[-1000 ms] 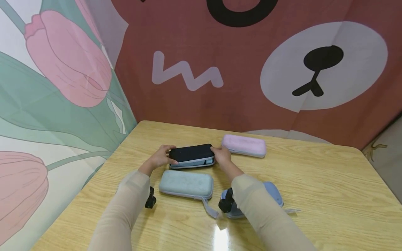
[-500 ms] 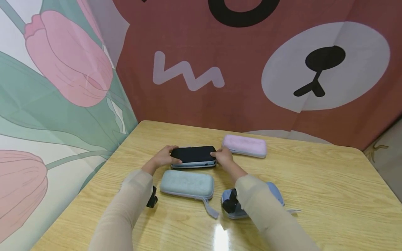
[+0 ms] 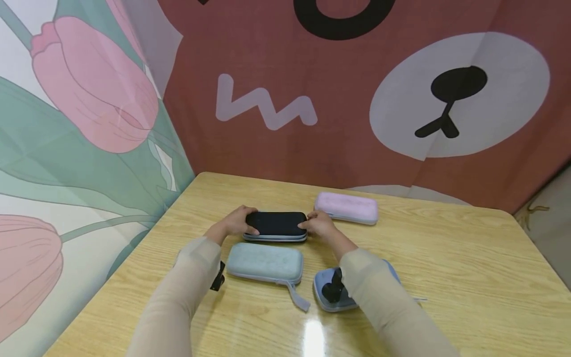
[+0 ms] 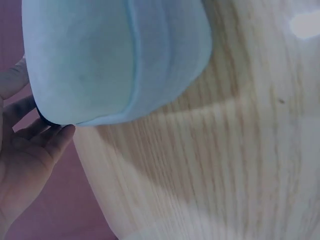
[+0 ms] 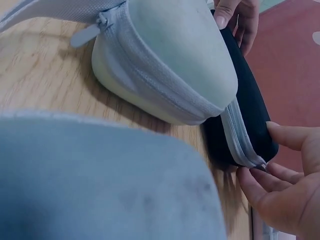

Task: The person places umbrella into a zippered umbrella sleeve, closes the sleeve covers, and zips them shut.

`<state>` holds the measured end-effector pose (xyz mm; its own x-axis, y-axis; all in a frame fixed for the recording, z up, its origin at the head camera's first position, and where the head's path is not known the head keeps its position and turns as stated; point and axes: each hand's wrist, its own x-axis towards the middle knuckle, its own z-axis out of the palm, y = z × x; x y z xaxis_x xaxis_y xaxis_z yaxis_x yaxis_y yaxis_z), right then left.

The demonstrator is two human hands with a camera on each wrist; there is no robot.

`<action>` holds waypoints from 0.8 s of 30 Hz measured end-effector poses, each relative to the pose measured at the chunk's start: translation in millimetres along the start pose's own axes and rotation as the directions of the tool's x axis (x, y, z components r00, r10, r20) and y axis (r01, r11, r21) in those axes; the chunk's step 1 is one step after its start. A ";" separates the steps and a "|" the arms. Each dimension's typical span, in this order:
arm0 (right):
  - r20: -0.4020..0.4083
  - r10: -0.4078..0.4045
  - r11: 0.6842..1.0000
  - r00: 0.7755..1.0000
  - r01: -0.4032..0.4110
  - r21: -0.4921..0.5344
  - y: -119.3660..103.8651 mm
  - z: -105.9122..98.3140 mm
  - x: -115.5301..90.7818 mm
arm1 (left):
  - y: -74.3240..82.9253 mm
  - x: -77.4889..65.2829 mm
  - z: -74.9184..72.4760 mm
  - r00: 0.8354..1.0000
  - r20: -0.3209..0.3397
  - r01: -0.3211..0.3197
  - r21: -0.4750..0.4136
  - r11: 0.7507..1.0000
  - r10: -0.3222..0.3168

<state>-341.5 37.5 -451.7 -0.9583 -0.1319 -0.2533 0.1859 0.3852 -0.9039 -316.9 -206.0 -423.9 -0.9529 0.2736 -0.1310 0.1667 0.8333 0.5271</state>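
A black zip pencil case (image 3: pixel 278 224) lies on the wooden table with its lid down, a thin pale seam running along its front. My left hand (image 3: pixel 236 221) holds its left end, thumb on the front top edge and fingers behind. At the right end, my right hand (image 3: pixel 322 224) has its thumb on the lid. In the right wrist view, that hand's fingertips (image 5: pixel 247 182) touch the corner beside the small zipper pull (image 5: pixel 262 167). A pale mint pencil case (image 3: pixel 265 261) lies just in front and fills much of the left wrist view.
Behind and to the right sits a lilac pencil case (image 3: pixel 347 207). A blue pencil case (image 3: pixel 322 283) lies under my right forearm, partly hidden by the sleeve and wrist camera. The mint case's strap (image 3: pixel 299 297) trails toward the front. A printed curtain (image 3: pixel 267 153) hangs behind the table.
The black case's lid has come down; the gap that showed pale blue inside at its front has narrowed to a seam. Both hands stay at its ends, the right one now lower on the corner.
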 end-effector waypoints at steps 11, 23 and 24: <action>0.082 -0.306 0.908 0.948 0.317 -0.274 64.2 14.9 102.3 | 5.4 1.9 -0.1 0.999 0.045 -0.030 0.011 0.999 0.029; 0.226 -0.415 0.750 0.881 0.472 -0.464 91.8 23.5 159.0 | 18.5 14.1 -1.4 0.983 0.155 -0.118 0.157 0.981 0.093; 0.234 -0.414 0.750 0.880 0.475 -0.461 92.3 23.1 160.1 | 19.2 14.9 -1.0 0.981 0.166 -0.128 0.164 0.978 0.100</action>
<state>-472.8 30.8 -583.7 -0.8694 -0.4890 0.0706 -0.4158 0.6470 -0.6392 -328.1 -186.4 -414.9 -0.8760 0.4318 -0.2150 0.3266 0.8589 0.3945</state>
